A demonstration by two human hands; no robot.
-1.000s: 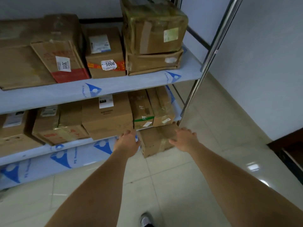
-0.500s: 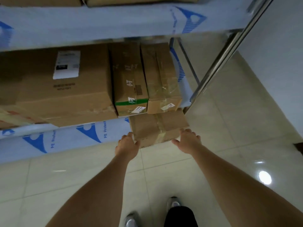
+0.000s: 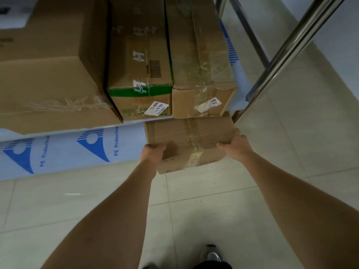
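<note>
Large carton [image 3: 48, 74], upper left, cut off by top and left edges. Left hand [image 3: 152, 154] and right hand [image 3: 236, 145], centre: fingers mostly hidden behind small box [image 3: 190, 138]. Shoe [image 3: 212, 255], bottom edge, cropped. Sticker [image 3: 156, 108] print partly illegible.

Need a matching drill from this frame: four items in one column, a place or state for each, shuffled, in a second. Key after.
Column one:
1. small taped box
2. green-banded box
3. large box
4. steel post

Column two:
A. leftmost in the row of three boxes
B. bare metal, right of the row
C. held at its ends by the left hand and the right hand
D. middle of the row

Pairs: 1-C, 2-D, 3-A, 4-B.
</note>
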